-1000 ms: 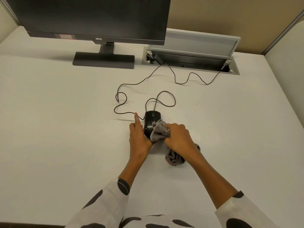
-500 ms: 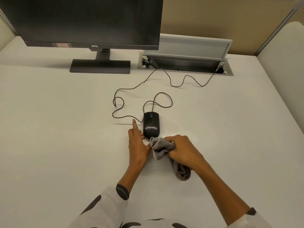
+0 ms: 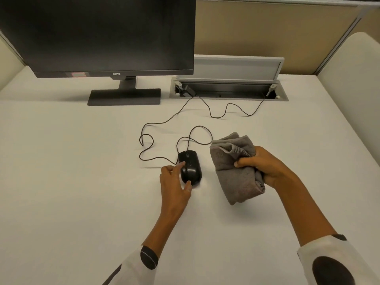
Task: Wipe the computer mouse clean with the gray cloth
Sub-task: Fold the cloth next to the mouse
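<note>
A black wired computer mouse (image 3: pixel 190 168) lies on the white desk (image 3: pixel 72 182) near the middle. My left hand (image 3: pixel 174 185) holds it from the left side, with the forefinger on its front and the thumb against its rear edge. To the right of the mouse, my right hand (image 3: pixel 265 166) grips the bunched gray cloth (image 3: pixel 234 167), which is lifted clear of the mouse and hangs down toward the desk. A gap of bare desk separates cloth and mouse.
The mouse cable (image 3: pixel 164 122) loops over the desk back to an open cable tray (image 3: pixel 228 92) with a raised lid. A dark monitor (image 3: pixel 98 36) stands on its base (image 3: pixel 124 96) at the back left. Partition walls close the back and right.
My right hand has pulled the gray cloth off the mouse and moved it to the right and up. My left hand has shifted its fingers onto the mouse. The view has drawn closer.
</note>
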### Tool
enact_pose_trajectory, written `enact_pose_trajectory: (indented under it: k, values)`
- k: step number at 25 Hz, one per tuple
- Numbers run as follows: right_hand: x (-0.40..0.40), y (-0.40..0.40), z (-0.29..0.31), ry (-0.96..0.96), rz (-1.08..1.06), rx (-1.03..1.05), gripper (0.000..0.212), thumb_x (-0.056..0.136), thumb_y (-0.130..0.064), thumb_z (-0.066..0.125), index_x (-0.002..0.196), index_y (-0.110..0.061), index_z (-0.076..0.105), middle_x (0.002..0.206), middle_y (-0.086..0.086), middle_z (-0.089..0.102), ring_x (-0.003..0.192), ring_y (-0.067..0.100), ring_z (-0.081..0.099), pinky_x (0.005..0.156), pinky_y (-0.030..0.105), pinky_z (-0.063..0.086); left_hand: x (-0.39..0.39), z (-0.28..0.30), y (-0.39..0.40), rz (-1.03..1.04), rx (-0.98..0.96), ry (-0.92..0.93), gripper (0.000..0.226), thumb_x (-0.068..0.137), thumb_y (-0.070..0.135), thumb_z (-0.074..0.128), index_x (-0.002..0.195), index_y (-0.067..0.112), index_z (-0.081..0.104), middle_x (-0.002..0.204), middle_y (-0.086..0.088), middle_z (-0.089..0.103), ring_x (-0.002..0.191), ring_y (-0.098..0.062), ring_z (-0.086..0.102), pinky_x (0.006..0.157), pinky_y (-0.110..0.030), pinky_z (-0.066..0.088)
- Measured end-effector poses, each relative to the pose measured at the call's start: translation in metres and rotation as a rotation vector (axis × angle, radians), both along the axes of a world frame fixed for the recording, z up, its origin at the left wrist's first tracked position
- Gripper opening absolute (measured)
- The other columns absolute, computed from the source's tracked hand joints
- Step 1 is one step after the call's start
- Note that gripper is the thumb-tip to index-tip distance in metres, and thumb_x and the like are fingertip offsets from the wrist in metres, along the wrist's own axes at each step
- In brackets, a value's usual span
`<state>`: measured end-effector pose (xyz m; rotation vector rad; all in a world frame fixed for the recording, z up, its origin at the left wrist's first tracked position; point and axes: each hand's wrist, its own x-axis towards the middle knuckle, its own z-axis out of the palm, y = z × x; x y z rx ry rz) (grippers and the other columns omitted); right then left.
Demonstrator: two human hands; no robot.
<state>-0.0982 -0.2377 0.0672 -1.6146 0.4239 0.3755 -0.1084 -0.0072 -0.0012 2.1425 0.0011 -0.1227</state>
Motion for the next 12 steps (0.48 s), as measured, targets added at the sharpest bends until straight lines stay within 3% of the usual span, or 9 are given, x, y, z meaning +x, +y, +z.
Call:
enact_pose_trajectory:
  k: [3, 5, 7, 10, 12]
  values:
    - [0.017, -0.012, 0.002, 0.05, 0.177, 0.009, 0.023, 0.071, 0.006, 0.068, 0.091, -0.006, 0.069, 0.084, 0.01, 0.071, 0.075, 0.019, 0.071, 0.061, 0.024, 0.056, 0.017, 0.025, -0.007, -0.128, -0.199, 0.032, 0.057, 0.078, 0.017, 0.071, 0.129, 0.025, 0.046, 0.123, 0.0, 0.047, 0.114, -0.015, 0.05, 0.085, -0.016, 0.045]
    - [0.036, -0.061, 0.015, 0.041, 0.224, 0.007, 0.025, 0.071, 0.003, 0.07, 0.095, -0.004, 0.068, 0.087, 0.009, 0.073, 0.081, 0.021, 0.071, 0.066, 0.026, 0.057, 0.052, 0.051, -0.057, -0.33, -0.345, 0.119, 0.073, 0.074, 0.027, 0.076, 0.136, 0.029, 0.038, 0.127, 0.006, 0.047, 0.115, -0.009, 0.048, 0.088, -0.019, 0.045]
    - [0.052, -0.062, 0.014, 0.101, 0.43, -0.049, 0.027, 0.072, -0.001, 0.071, 0.098, -0.006, 0.068, 0.093, 0.008, 0.073, 0.087, 0.022, 0.07, 0.073, 0.028, 0.057, 0.065, 0.061, -0.059, -0.406, -0.335, 0.183, 0.079, 0.071, 0.032, 0.077, 0.138, 0.031, 0.035, 0.126, 0.008, 0.05, 0.112, -0.008, 0.052, 0.086, -0.021, 0.048]
    - [0.071, -0.046, 0.007, 0.228, 0.677, -0.159, 0.032, 0.073, -0.01, 0.074, 0.104, -0.01, 0.065, 0.105, 0.011, 0.069, 0.096, 0.026, 0.067, 0.081, 0.035, 0.057, 0.067, 0.049, -0.055, -0.387, -0.262, 0.223, 0.041, 0.076, 0.038, 0.071, 0.113, 0.026, 0.06, 0.105, 0.007, 0.065, 0.097, -0.013, 0.061, 0.073, -0.017, 0.049]
    - [0.087, -0.051, 0.0, 0.281, 0.712, -0.242, 0.04, 0.072, -0.016, 0.076, 0.109, -0.012, 0.061, 0.112, 0.013, 0.067, 0.1, 0.029, 0.066, 0.086, 0.041, 0.056, 0.068, 0.036, -0.065, -0.316, -0.263, 0.281, 0.024, 0.079, 0.037, 0.068, 0.093, 0.018, 0.068, 0.092, 0.0, 0.07, 0.091, -0.019, 0.064, 0.074, -0.028, 0.053]
